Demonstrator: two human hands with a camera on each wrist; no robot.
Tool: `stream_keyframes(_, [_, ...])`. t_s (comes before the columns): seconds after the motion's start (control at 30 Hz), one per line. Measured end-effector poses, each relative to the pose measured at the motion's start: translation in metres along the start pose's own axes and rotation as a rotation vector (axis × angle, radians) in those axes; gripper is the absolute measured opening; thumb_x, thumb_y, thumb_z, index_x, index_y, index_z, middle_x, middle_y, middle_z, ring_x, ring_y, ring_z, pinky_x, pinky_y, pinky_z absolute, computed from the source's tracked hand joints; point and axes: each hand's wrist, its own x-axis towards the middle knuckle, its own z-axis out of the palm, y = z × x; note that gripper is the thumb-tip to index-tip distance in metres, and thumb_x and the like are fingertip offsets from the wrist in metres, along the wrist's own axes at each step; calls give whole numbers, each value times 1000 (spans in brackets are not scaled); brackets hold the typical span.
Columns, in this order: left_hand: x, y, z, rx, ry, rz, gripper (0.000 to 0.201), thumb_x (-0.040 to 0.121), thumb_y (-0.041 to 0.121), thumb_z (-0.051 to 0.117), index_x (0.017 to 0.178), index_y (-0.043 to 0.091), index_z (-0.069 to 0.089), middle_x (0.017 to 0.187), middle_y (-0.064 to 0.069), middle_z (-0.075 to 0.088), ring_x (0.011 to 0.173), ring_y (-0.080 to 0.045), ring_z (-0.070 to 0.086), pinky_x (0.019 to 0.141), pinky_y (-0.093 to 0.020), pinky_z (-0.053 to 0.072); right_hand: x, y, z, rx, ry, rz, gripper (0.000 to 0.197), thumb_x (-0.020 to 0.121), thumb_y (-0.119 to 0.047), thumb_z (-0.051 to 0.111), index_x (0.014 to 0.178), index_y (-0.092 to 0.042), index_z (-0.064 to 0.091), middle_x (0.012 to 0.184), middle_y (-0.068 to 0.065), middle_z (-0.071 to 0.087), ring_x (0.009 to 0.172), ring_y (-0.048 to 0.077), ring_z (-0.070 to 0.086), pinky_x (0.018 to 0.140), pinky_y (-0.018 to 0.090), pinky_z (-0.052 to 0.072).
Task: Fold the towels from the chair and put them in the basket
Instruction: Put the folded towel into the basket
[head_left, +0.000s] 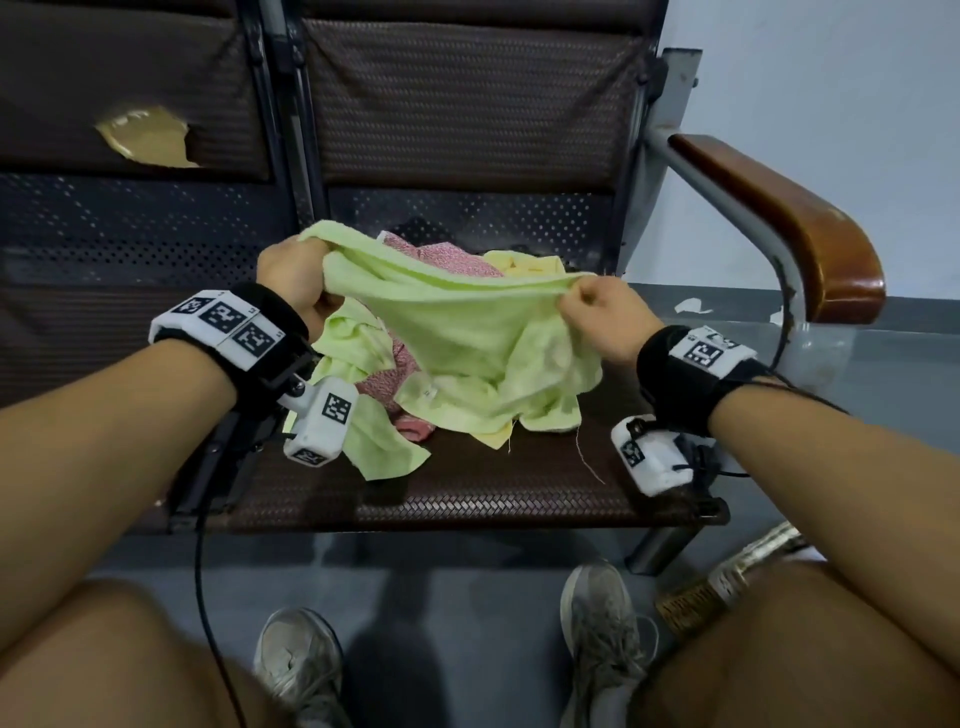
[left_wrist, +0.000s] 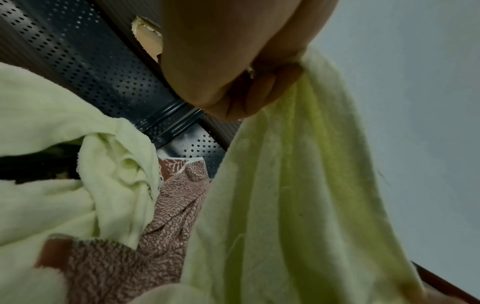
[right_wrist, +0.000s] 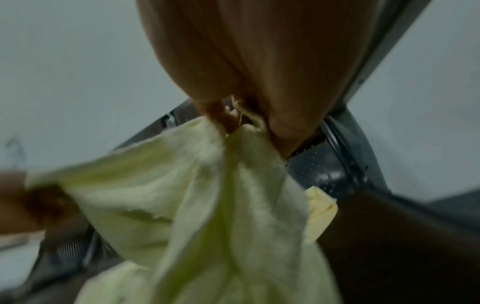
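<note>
A light green towel (head_left: 457, 317) hangs stretched between both hands above the chair seat (head_left: 467, 493). My left hand (head_left: 296, 280) grips its left upper corner in a fist; the left wrist view shows the fingers curled round the green towel (left_wrist: 298, 185). My right hand (head_left: 597, 306) pinches the right upper corner, with the green towel (right_wrist: 207, 195) hanging from the pinch in the right wrist view. Beneath lies a heap: a pink speckled towel (head_left: 447, 257), a pale yellow towel (head_left: 524, 262) and another green towel (head_left: 379, 441). No basket is in view.
The dark woven chair has a perforated metal back (head_left: 467, 218) and a brown wooden armrest (head_left: 779, 218) at the right. The neighbouring seat's backrest has a torn patch (head_left: 145, 137). My knees and grey shoes (head_left: 602, 623) are below, on a grey floor.
</note>
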Motion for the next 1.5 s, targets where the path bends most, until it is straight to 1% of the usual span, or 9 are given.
stream_keyframes(0.07, [2,2,-2,-34,23,4,21,92,5,50,82,14,65,66,-2,52,45,-12,39,41,-20,32,1,12,-6,-491,-59,-82,24,87,-33,62,78,-11,64,77,2,63,73,22,57,65,31,47])
stream_keyframes(0.17, [3,-3,-2,1,-7,67,36,92,-3,36,90,14,68,72,-5,60,47,-13,51,44,-21,41,-1,23,-8,-675,-164,-54,26,86,-29,60,79,-6,69,82,11,70,75,28,63,75,41,56])
stream_keyframes(0.4, [6,-23,-3,125,-60,50,14,89,-7,61,84,6,62,87,-12,66,74,-18,66,56,-20,57,-15,31,8,-422,-202,-23,41,98,-28,34,63,-14,49,73,6,62,75,29,61,73,39,51])
stream_keyframes(0.63, [17,-28,-8,82,-62,0,29,94,18,64,117,-1,65,99,-18,66,91,-34,64,81,-37,54,-17,31,2,-550,-287,-217,33,100,-42,50,83,-14,55,79,4,60,81,28,59,74,40,48])
stream_keyframes(0.83, [11,-20,-4,111,67,-85,14,100,4,45,90,3,55,73,-18,68,47,-18,69,45,-23,55,-14,30,-14,-441,47,-326,40,103,-38,44,92,-8,68,85,8,67,80,27,60,75,40,47])
stream_keyframes(0.97, [8,-15,-8,178,43,-70,25,102,4,38,86,9,56,43,-4,60,32,-8,56,37,-16,47,-15,28,-13,-457,25,-377,30,102,-29,47,94,-8,67,89,9,65,82,27,59,76,40,47])
stream_keyframes(1.2, [4,-15,-12,265,-145,82,38,95,-8,38,113,7,68,97,-10,66,76,-17,63,63,-20,55,-9,24,-33,-377,30,-223,13,89,-11,52,85,-20,60,71,-8,56,75,22,54,65,28,34])
stream_keyframes(1.33, [-1,-5,-10,436,-119,203,27,90,16,42,85,11,68,80,-7,63,71,-23,59,66,-31,50,-3,19,-50,-365,140,-160,16,85,-13,40,77,-17,53,69,2,53,74,30,51,66,29,31])
stream_keyframes(1.5, [-14,16,-3,349,-60,205,29,86,40,48,71,21,64,75,1,55,76,-22,53,72,-34,42,-1,-2,-59,-8,188,-71,42,84,-1,35,108,-29,55,81,4,56,70,21,52,61,30,40])
